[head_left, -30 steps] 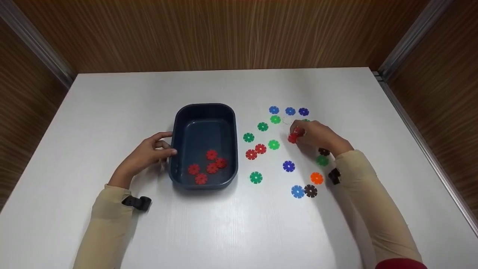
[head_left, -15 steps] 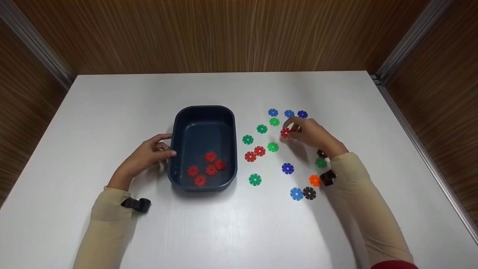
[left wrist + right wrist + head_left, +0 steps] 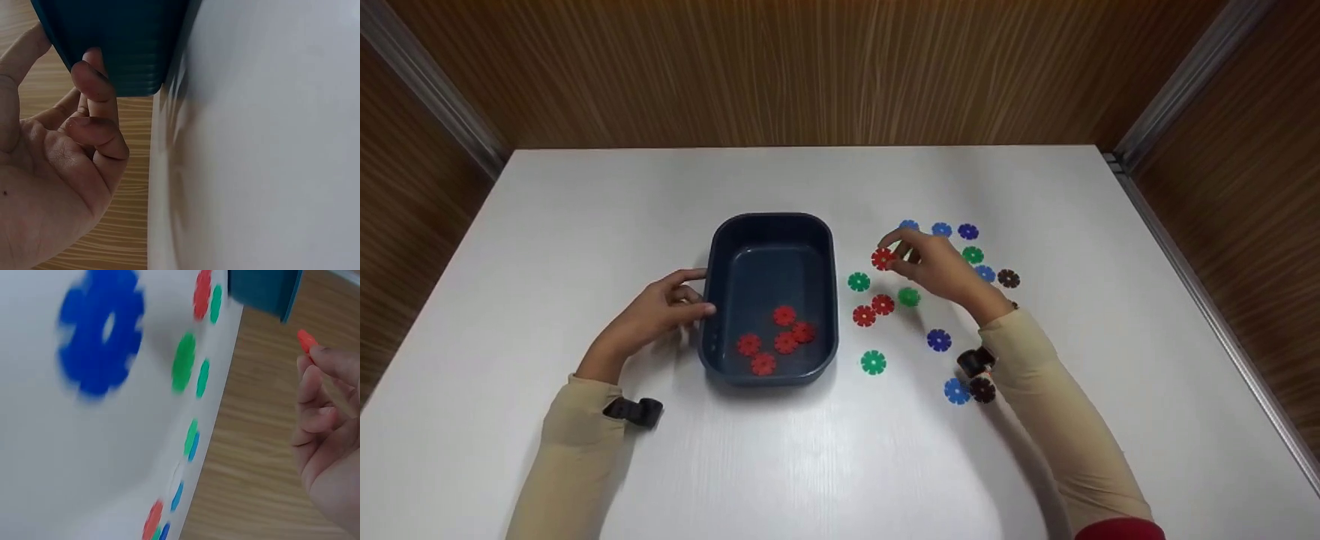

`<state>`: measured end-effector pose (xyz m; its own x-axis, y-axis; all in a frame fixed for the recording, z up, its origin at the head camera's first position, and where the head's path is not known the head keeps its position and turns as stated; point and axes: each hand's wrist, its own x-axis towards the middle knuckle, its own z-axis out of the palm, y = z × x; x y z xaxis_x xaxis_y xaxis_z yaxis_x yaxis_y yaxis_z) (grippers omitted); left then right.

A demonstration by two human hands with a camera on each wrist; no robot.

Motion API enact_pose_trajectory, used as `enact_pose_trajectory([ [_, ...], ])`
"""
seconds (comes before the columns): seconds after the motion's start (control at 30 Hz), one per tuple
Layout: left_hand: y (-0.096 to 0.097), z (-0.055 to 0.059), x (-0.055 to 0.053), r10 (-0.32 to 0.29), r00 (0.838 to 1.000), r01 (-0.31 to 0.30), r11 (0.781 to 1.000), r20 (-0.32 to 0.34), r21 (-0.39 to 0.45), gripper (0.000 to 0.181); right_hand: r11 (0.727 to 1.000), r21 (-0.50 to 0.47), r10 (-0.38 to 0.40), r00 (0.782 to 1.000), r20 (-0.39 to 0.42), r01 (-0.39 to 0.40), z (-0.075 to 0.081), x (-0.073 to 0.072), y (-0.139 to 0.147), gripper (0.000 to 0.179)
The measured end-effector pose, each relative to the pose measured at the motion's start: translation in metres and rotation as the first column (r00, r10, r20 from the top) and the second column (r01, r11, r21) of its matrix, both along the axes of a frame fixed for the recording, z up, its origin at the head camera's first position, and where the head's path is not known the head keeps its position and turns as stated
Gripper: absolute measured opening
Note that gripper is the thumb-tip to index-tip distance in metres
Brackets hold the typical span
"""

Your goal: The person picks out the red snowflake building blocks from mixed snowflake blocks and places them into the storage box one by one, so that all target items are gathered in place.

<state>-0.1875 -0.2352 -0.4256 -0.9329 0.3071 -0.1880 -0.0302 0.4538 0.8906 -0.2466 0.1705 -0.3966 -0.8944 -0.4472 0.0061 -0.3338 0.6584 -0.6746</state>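
Right hand [image 3: 941, 268], fingers clamped on a notched red plastic disc [image 3: 882, 259], hovers at two o'clock from the rectangular dark-blue plastic tub [image 3: 772, 277]; left hand [image 3: 655, 311], fingers parted, touches its nine-o'clock wall. Clearing the rim, then releasing low, seems wisest.

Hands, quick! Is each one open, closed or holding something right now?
Left hand: relaxed and open, touching the side of the dark blue tub.
Right hand: closed, fingers pinching a red disc.
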Motion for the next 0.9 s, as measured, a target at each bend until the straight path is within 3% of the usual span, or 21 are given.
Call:
enact_pose_trajectory([
  [0.23,0.001,-0.001,-0.001,-0.009,1.000,0.009,1.000,-0.011,0.005,0.062,0.998,-0.058,0.006,1.000,0.021,-0.005,0.004,0.007,-0.029,0.029],
  [0.5,0.000,0.001,-0.001,-0.004,1.000,0.004,1.000,-0.005,-0.008,0.064,0.981,-0.192,0.012,0.999,0.051,-0.001,0.008,0.015,-0.063,0.029],
  [0.9,0.000,0.004,0.000,-0.005,1.000,0.006,0.998,0.005,-0.061,0.068,0.954,-0.285,0.097,0.995,0.010,-0.090,-0.001,0.029,-0.104,0.026],
])
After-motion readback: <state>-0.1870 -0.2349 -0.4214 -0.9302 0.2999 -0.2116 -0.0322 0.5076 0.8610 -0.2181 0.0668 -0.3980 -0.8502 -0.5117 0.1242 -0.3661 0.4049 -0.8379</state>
